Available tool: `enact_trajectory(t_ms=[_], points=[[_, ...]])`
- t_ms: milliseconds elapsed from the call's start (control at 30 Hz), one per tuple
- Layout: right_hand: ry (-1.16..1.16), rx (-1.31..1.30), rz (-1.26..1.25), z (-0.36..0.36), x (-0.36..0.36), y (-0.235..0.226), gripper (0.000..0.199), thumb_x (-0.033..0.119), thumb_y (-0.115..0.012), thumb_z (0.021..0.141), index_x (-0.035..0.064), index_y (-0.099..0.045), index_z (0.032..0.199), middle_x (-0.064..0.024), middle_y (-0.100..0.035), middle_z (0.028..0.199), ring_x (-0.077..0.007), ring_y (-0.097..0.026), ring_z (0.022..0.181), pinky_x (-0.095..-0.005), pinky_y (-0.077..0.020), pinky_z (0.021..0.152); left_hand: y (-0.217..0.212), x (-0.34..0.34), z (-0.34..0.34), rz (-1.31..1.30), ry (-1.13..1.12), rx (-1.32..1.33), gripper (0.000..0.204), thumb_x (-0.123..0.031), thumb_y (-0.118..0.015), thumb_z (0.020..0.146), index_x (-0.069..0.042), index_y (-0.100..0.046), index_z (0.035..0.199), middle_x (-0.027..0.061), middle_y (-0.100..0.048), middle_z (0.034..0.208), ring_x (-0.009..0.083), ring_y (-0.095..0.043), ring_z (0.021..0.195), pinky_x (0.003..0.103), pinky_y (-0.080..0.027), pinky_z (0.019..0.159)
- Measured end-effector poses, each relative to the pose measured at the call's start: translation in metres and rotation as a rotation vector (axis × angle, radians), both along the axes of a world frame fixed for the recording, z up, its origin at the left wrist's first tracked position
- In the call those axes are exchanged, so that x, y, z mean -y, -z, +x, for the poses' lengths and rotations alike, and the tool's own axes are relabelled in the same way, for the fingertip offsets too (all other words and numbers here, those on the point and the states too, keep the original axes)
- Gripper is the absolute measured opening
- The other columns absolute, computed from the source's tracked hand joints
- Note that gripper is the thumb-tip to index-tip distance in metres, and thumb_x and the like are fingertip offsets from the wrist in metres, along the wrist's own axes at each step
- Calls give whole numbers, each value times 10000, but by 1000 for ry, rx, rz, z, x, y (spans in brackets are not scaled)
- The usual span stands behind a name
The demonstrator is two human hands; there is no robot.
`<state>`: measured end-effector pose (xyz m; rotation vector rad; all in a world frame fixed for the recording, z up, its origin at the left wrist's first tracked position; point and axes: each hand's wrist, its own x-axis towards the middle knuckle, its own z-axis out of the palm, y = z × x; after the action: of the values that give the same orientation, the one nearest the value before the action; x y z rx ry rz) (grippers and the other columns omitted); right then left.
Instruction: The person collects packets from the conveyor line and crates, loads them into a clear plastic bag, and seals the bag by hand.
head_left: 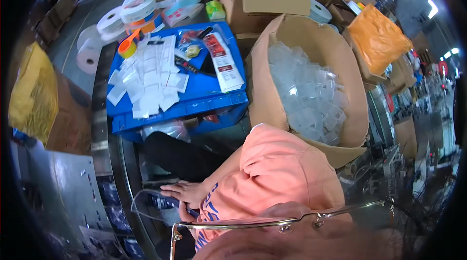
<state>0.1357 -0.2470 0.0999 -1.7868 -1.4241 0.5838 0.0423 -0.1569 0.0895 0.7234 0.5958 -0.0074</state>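
My right hand (187,192) reaches across from the salmon sleeve, its fingers stretched out and fairly flat. Just below it my left hand (187,210) shows only in part, with a finger or thumb raised beside the right palm. A clear plastic bag (146,205) spreads out from under both hands, low by my dark-trousered leg. The left hand seems closed on the bag's near side, though most of its fingers are hidden. The right fingertips lie over the bag's upper edge; whether they touch it cannot be made out.
A blue crate (214,106) ahead bears a heap of white labels (148,72), a red-and-white printed strip (224,63) and an orange-yellow tape dispenser (128,47). Right of it, a cardboard box (265,89) holds many clear plastic pieces (311,94). A yellow bag (31,92) stands left.
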Motion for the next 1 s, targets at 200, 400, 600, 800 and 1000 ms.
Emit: enact_trajectory(t_ms=[200,400,600,800,1000], points=[[-106,-246,267,33,1,-7,777,205,-622,745,11,-230,1386,-198,-250,1406,-322,-257,1312,-364,-219,1070,-1,11,-23,-10,-49,5,311,-117,-611,803,-26,-521,1087,75,-589,972,178,-592,871,302,-503,738],[-414,-238,440,25,0,-5,239,170,-510,857,9,-598,1010,-144,-608,1010,-322,-567,981,-365,-447,861,-8,26,-33,9,-159,74,410,-68,-670,712,-49,-512,1090,52,-572,963,151,-580,923,259,-483,783],[-494,-376,259,12,-25,-2,539,439,-342,922,15,-465,1231,-175,-490,1215,-304,-465,1139,-363,-355,962,-20,27,-46,81,-142,-40,293,-102,-712,714,-39,-575,965,28,-602,887,110,-584,808,243,-477,702],[127,-227,123,29,-108,58,597,153,-630,769,-27,-357,1268,-197,-487,1141,-328,-466,1091,-384,-357,951,23,-72,-47,729,-421,-456,286,-153,-708,727,-24,-578,947,75,-641,819,140,-612,718,274,-481,644],[113,-88,-448,38,-148,111,531,80,-516,755,60,-365,1263,-218,-601,855,-415,-576,836,-494,-444,774,136,-142,-4,1608,121,-771,232,-149,-596,755,-85,-584,977,131,-586,890,289,-580,868,414,-472,743]])
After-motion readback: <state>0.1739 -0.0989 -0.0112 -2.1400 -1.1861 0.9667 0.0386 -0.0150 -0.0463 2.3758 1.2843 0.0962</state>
